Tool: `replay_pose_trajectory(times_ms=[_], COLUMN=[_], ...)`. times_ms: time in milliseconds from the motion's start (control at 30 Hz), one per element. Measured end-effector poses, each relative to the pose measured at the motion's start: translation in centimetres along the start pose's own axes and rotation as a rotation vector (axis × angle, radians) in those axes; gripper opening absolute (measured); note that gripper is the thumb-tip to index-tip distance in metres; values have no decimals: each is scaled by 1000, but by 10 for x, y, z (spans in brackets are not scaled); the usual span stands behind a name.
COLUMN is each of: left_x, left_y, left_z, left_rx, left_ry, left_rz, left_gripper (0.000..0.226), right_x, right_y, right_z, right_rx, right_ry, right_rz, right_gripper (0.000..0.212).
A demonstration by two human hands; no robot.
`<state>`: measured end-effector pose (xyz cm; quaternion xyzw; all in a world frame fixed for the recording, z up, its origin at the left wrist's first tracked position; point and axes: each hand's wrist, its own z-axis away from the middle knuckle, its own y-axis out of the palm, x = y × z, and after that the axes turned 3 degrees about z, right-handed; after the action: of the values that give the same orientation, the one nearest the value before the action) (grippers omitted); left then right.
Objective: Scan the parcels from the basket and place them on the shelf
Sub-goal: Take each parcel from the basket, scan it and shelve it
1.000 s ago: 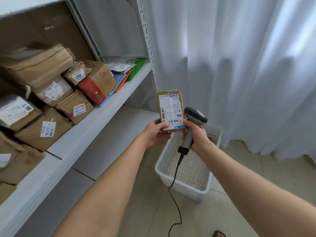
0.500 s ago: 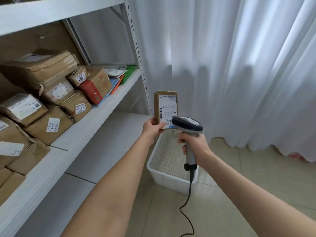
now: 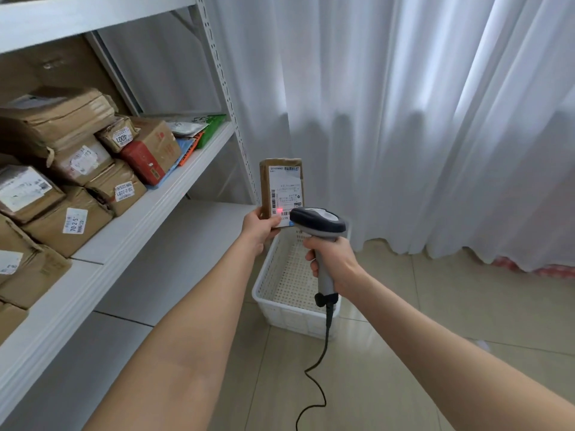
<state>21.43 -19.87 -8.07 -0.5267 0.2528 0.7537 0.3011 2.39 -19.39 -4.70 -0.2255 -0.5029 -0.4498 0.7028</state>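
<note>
Brown parcel (image 3: 281,189), upright above the white basket (image 3: 281,303), pinched at its lower edge by left hand (image 3: 259,228); right hand (image 3: 334,262) grips scanner (image 3: 319,223), red beam on label.

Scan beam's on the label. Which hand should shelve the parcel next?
Left. The left hand already grips the parcel, and the shelf stands on that side. The right hand is busy gripping the scanner.
</note>
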Motion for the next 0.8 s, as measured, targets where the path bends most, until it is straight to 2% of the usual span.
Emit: replay_pose_trajectory(times_ms=[300, 433, 567, 800], left_x=[0, -1, -3, -5], left_y=[8, 10, 11, 10], left_z=[9, 9, 9, 11], left_rx=[-30, -53, -57, -63], left_ry=[10, 12, 17, 10], left_rz=[-7, -4, -3, 2], left_gripper=[37, 28, 34, 30], right_x=[-2, -2, 0, 3], right_y=[-14, -19, -22, -22], right_z=[10, 14, 17, 20], right_rx=[21, 29, 26, 41], right_ry=[24, 23, 22, 16], right_rz=[44, 53, 50, 63], right_gripper=[8, 7, 11, 10])
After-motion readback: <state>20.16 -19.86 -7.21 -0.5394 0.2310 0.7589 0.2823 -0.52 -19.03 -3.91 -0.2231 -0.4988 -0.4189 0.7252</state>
